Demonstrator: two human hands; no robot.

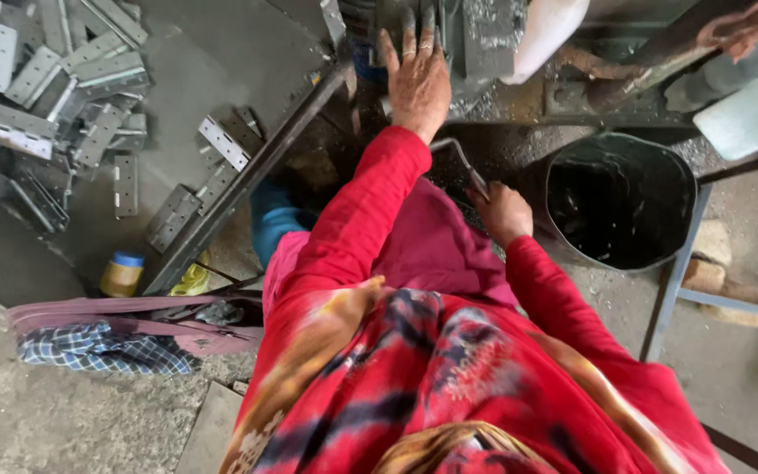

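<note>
My left hand [417, 81] reaches forward in a red sleeve and rests, fingers spread, on a dark metal machine part [484, 39] covered in filings. My right hand [502, 212] is closed around a bent metal handle [460, 158] that rises toward the machine. Both arms wear red sleeves above a red patterned garment.
A grey table [195, 61] at the left carries several stamped metal hinge plates [54, 79]. A black bucket [620, 200] stands at the right beside a blue-grey metal frame [677, 272]. A small yellow jar with a blue lid [122, 274] and a pink bag [133, 320] lie on the floor.
</note>
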